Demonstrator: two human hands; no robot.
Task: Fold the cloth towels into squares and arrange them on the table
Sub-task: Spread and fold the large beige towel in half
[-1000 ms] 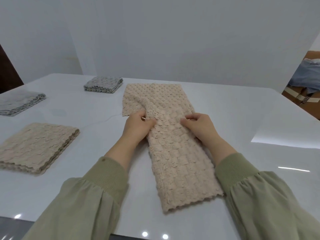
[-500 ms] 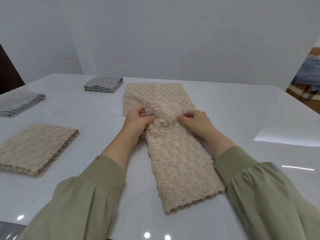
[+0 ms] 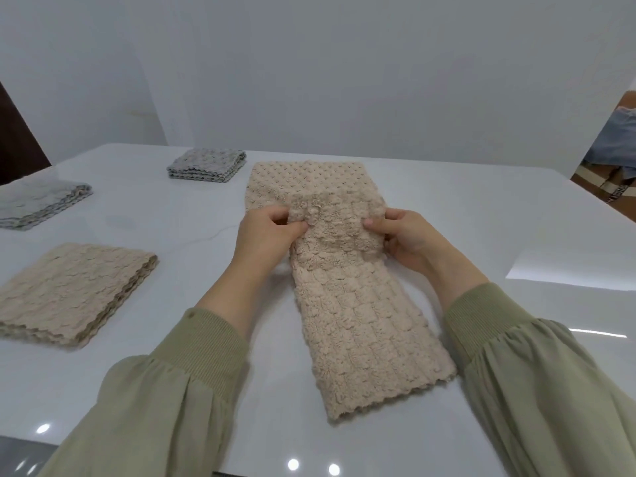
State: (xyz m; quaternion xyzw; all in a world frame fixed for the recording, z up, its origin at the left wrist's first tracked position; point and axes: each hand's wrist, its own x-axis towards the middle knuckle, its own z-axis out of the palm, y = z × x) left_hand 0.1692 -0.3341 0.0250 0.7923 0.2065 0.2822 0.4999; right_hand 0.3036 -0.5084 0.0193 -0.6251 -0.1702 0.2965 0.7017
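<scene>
With my left hand (image 3: 266, 232) and right hand (image 3: 401, 235) each pinching a side of the beige towel (image 3: 358, 304) mid-length, I bunch it at the table's (image 3: 481, 215) centre, probably to fold it in half.

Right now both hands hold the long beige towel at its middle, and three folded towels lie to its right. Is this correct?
No: the left hand and right hand do hold the long beige towel, but the head view shows the folded towels to its left.

no legible text or labels, lettering on striped strap (image 3: 618, 196) at right edge, too blurred
</scene>
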